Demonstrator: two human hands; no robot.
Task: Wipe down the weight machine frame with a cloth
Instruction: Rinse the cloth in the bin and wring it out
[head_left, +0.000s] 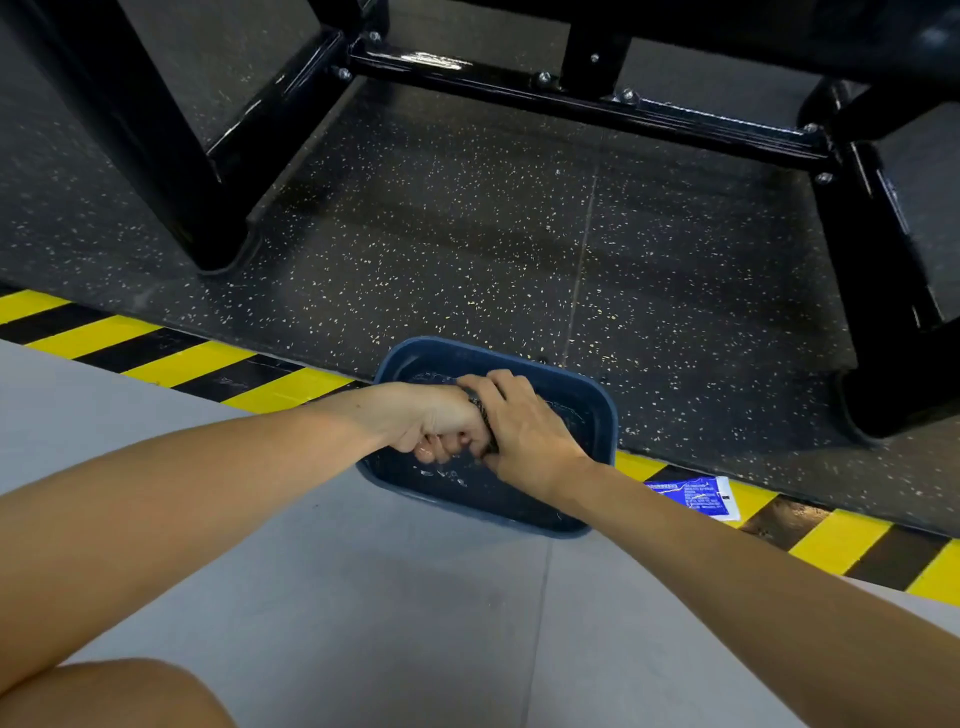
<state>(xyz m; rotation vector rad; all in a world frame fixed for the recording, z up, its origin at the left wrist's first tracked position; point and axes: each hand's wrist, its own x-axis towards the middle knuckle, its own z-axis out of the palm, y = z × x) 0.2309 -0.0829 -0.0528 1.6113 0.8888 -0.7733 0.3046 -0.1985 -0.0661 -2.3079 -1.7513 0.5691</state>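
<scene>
Blue is the small tub that sits on the floor, right on the yellow and black stripe. There is water in it, with little splashes. Both hands are over the tub. The left hand and the right hand are pressed close together, and each grip is shut tight on a dark cloth. Only a thin twisted bit of the cloth shows between the hands. It looks like the person is wringing the water out of it.

The black frame of the weight machine stands well apart from the hands, farther back on the speckled floor. Its bars are shiny, and I cannot tell if that is from wiping or just the light. The cloth is not touching the frame now.

A small blue and white packet lies on the stripe just beside the tub.

So I think the job is at a get-ready step. The cloth must be squeezed, then carried over to the bars. How much of the wiping is already done I cannot say.
</scene>
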